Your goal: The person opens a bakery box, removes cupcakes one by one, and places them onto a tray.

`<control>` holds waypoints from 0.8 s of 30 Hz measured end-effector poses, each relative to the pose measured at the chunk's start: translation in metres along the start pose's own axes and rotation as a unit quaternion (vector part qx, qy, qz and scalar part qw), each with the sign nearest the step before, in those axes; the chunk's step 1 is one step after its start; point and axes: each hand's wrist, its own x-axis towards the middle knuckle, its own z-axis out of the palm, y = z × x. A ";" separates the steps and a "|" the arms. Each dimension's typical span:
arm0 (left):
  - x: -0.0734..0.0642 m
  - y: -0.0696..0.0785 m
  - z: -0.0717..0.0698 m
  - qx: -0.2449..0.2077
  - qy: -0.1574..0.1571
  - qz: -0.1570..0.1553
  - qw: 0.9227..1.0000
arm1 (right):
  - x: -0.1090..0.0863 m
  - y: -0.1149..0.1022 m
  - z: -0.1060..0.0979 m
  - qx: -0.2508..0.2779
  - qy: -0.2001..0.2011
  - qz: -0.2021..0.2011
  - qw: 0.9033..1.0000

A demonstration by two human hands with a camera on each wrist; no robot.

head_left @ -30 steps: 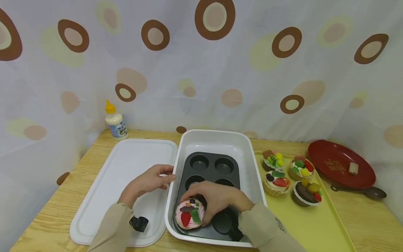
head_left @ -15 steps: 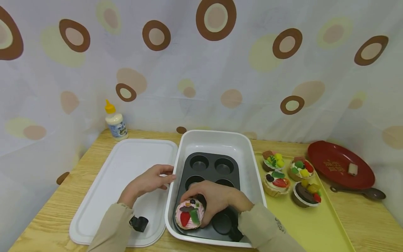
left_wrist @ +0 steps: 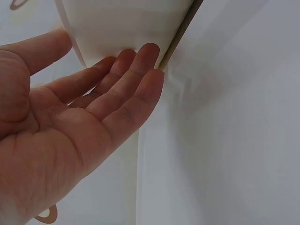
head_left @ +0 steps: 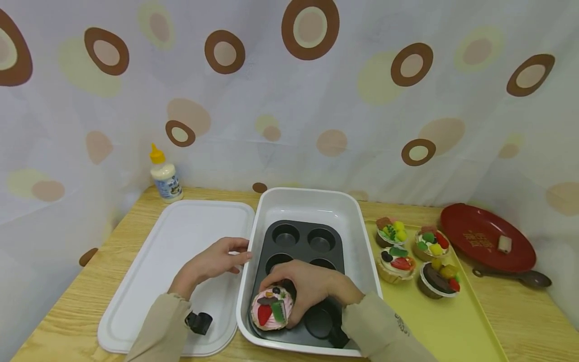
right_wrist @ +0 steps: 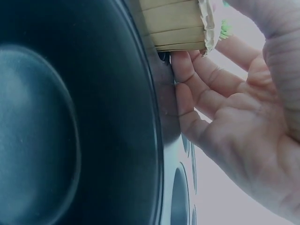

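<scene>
My right hand (head_left: 309, 284) holds a toy cupcake (head_left: 268, 314) with pink frosting, a strawberry and a green piece on top. The cupcake is at the near left cup of a dark muffin tin (head_left: 304, 237), which lies inside a white rectangular tub (head_left: 312, 203). In the right wrist view, the pale pleated side of the cupcake stands close over the tin's surface, with fingertips at its base. Against the tub's left wall, my left hand (head_left: 212, 264) rests with relaxed fingers, the thumb at the rim in the left wrist view. It holds nothing.
Left of the tub lies a white lid (head_left: 190, 226), with a glue-like bottle (head_left: 167, 178) behind. To the right, a yellow tray (head_left: 434, 327) carries several toy cupcakes (head_left: 436, 279). A red plate (head_left: 484, 229) with a small beige block (head_left: 504, 244) and a dark spoon (head_left: 534, 278) lie beyond.
The cupcake in my right hand has turned and tilted slightly. Both hands otherwise keep their places.
</scene>
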 end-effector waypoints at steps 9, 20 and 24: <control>0.000 0.001 0.000 0.002 0.000 -0.003 1.000 | 0.000 0.001 -0.001 0.002 0.001 -0.004 1.000; 0.000 0.003 0.002 -0.001 0.004 -0.008 1.000 | -0.002 -0.001 -0.007 0.143 0.054 -0.036 0.988; 0.000 0.003 0.002 0.001 0.003 -0.012 1.000 | -0.003 -0.002 -0.008 0.134 0.081 -0.037 0.987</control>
